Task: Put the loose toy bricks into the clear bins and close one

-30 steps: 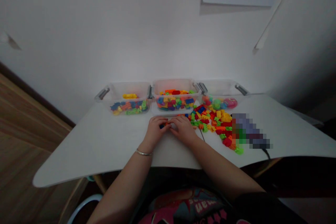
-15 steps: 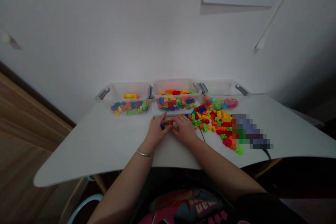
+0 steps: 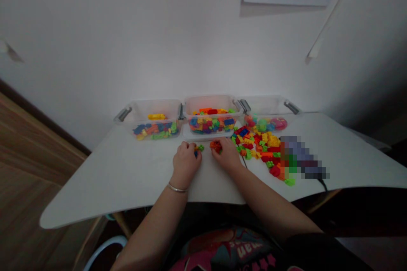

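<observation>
My left hand (image 3: 187,161) is closed around a small group of toy bricks (image 3: 199,148); green, yellow and blue bits show past its thumb and fingers. A hand's width to the right, my right hand (image 3: 227,155) pinches an orange toy brick (image 3: 215,145) between thumb and fingers. Both hands rest low over the white table (image 3: 143,178), apart from each other. Right of my right hand spreads a loose pile of toy bricks (image 3: 254,142) in red, yellow, orange, green and blue.
Three clear plastic bins stand along the wall: a left bin (image 3: 171,106), a middle bin (image 3: 206,103) and a right bin (image 3: 270,103), each holding coloured pieces. A pixelated object (image 3: 300,156) with a dark cord lies right of the pile.
My hands, which met fingertip to fingertip over the bricks, have drawn apart. The left now holds several bricks and the right holds the orange one.
</observation>
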Demonstrator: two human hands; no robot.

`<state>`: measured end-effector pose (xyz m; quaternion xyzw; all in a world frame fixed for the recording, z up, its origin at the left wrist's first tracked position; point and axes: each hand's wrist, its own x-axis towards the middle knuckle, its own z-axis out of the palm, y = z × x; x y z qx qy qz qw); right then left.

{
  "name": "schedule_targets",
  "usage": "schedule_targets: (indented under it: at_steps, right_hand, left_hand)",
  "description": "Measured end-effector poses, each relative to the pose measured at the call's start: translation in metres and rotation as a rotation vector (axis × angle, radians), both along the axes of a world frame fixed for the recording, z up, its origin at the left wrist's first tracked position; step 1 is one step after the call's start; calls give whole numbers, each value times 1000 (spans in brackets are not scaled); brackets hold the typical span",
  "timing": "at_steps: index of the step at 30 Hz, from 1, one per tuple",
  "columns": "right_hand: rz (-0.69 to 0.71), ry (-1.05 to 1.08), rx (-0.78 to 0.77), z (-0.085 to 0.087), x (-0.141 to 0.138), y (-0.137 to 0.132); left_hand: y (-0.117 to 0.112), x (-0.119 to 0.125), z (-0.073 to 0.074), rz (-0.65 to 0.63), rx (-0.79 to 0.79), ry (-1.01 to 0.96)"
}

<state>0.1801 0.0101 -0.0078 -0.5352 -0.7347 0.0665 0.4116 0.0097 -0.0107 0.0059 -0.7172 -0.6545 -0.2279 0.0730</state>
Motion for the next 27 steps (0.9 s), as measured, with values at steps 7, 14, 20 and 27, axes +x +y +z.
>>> schedule_targets:
  at_steps: [7, 14, 20, 27]
  right_hand:
    - [11, 33, 25, -2, 1, 2]
    - [3, 78, 26, -4, 2, 3]
    - [28, 201, 93, -3, 6, 5]
    - [-14, 230, 284, 39, 12, 17]
  left_hand:
    - [15, -4, -14, -313, -39, -145]
    - [14, 0, -14, -502, -87, -151]
    - [8, -2, -5, -419, -1, -101]
    - [-1, -3, 9, -111, 42, -28]
